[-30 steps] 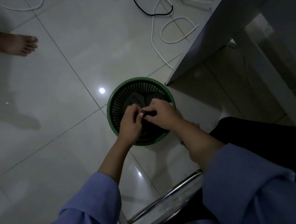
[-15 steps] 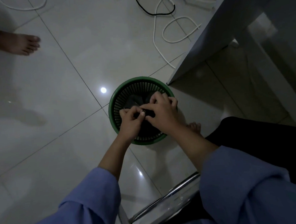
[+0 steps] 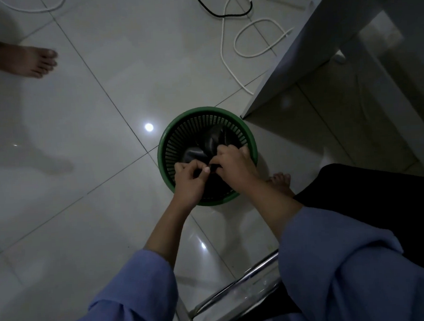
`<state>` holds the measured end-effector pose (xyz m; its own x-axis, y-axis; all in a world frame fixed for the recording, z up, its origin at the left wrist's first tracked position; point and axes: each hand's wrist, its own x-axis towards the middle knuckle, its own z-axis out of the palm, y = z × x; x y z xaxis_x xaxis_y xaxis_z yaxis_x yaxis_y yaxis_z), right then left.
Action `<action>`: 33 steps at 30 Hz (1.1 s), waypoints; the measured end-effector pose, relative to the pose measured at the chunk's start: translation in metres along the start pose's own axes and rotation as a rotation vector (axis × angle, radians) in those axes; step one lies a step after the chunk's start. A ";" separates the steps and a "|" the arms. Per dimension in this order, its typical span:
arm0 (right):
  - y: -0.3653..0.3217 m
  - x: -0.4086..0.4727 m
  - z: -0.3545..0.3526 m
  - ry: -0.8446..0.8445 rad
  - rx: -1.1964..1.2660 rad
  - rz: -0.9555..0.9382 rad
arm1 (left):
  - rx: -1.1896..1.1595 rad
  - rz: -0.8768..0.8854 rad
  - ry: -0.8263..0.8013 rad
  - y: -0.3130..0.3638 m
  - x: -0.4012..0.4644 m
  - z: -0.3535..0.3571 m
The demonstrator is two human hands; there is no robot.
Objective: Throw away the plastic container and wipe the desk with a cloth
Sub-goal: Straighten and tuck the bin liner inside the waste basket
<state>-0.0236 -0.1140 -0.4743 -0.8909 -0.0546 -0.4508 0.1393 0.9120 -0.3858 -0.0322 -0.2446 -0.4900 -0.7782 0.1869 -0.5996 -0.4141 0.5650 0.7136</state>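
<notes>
A round green mesh waste basket (image 3: 178,123) stands on the tiled floor below me. Inside it lies a black plastic bag (image 3: 205,145), bunched and shiny. My left hand (image 3: 189,180) and my right hand (image 3: 234,166) are together over the near half of the basket, fingers pinched on the bag's dark gathered top. The plastic container is not visible; anything under the bag and my hands is hidden.
The desk's grey side panel (image 3: 305,43) stands just right of the basket. White and black cables (image 3: 245,40) loop on the floor beyond. Another person's bare foot (image 3: 27,60) is at far left. My own foot (image 3: 280,182) and the chair's chrome frame (image 3: 230,289) are close below.
My hands stayed over the basket, shifting slightly toward its near rim while working the bag's top. More of the black bag now shows beyond my fingers.
</notes>
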 end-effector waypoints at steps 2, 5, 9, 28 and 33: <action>0.005 0.000 0.002 0.008 0.099 0.014 | 0.052 0.017 0.007 -0.004 0.003 0.001; 0.008 -0.001 0.006 0.026 0.173 0.064 | 0.129 0.030 0.028 -0.014 0.011 0.001; 0.019 -0.001 0.005 0.124 0.148 0.159 | 0.121 0.007 0.049 -0.018 0.013 0.000; 0.038 0.002 0.008 0.150 0.816 0.775 | -0.432 -0.342 0.414 -0.051 0.007 -0.019; 0.028 0.024 -0.001 0.110 1.059 0.645 | -0.570 -0.318 0.423 -0.043 0.031 -0.042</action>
<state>-0.0414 -0.0896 -0.4948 -0.5546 0.3619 -0.7493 0.7991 -0.0195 -0.6009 -0.0584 -0.2970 -0.5245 -0.6481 -0.3017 -0.6992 -0.7372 0.0183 0.6755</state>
